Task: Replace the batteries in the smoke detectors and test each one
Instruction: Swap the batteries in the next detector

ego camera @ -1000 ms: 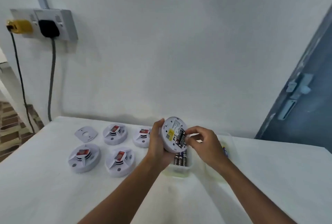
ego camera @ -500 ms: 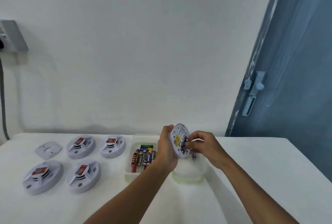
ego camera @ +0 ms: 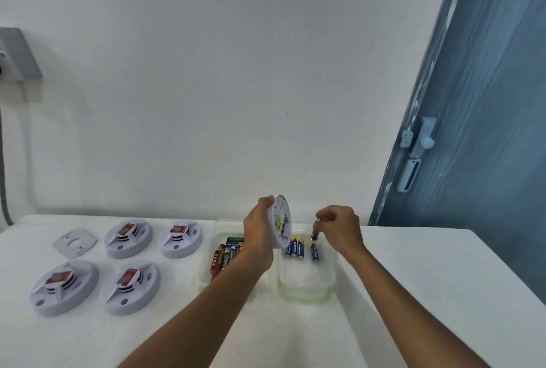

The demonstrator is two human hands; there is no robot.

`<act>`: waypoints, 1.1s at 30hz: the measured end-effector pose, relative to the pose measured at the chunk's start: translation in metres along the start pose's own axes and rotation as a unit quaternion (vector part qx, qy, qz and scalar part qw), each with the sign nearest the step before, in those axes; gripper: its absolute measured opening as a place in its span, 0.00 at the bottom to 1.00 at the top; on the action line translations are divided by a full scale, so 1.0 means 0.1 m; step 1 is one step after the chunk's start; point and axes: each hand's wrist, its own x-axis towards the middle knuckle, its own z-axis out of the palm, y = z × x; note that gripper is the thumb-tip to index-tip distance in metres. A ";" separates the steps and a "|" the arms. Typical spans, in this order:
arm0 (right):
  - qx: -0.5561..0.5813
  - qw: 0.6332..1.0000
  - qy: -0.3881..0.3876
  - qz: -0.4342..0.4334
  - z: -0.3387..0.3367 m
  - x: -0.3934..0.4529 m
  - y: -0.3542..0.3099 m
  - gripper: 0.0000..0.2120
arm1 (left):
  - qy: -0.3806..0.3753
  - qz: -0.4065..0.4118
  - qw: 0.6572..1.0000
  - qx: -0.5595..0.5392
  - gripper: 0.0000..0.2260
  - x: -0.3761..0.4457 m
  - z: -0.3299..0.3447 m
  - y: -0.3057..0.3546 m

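Right hand (ego camera: 339,230) pinches a spent battery (ego camera: 315,230) above the clear tub (ego camera: 307,288) for discards; left hand (ego camera: 260,237) grips the smoke detector (ego camera: 282,224) beside that tub, tilted so its battery bay faces my right hand.
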 end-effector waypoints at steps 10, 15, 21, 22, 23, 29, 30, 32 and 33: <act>-0.386 0.909 -0.149 -0.050 0.42 0.27 0.00 0.09 | -0.016 -0.014 0.999 -0.026 0.17 0.02 -0.17 -0.05; -0.250 0.954 -0.152 -0.069 0.38 0.27 -0.08 0.07 | -0.057 -0.019 0.996 -0.069 0.20 -0.01 -0.20 -0.05; 0.056 0.971 -0.160 -0.170 0.18 -0.15 -0.29 0.10 | -0.128 -0.035 0.984 -0.119 0.24 -0.01 -0.24 0.02; 0.055 0.969 -0.159 -0.179 0.18 -0.20 -0.28 0.12 | -0.133 -0.038 0.983 -0.120 0.25 0.00 -0.24 0.04; 0.055 0.969 -0.156 -0.181 0.18 -0.23 -0.27 0.13 | -0.139 -0.039 0.982 -0.119 0.25 0.00 -0.23 0.05; 0.015 0.969 -0.137 -0.203 0.22 -0.30 -0.26 0.13 | -0.147 -0.061 0.979 -0.129 0.25 -0.02 -0.20 0.09; 0.010 0.967 -0.134 -0.217 0.22 -0.32 -0.27 0.13 | -0.144 -0.063 0.980 -0.124 0.24 -0.01 -0.20 0.08; -0.010 0.957 -0.137 -0.255 0.22 -0.37 -0.30 0.10 | -0.138 -0.070 0.981 -0.113 0.23 0.02 -0.21 0.07; -0.024 0.950 -0.143 -0.275 0.22 -0.40 -0.32 0.09 | -0.137 -0.076 0.982 -0.108 0.22 0.02 -0.22 0.08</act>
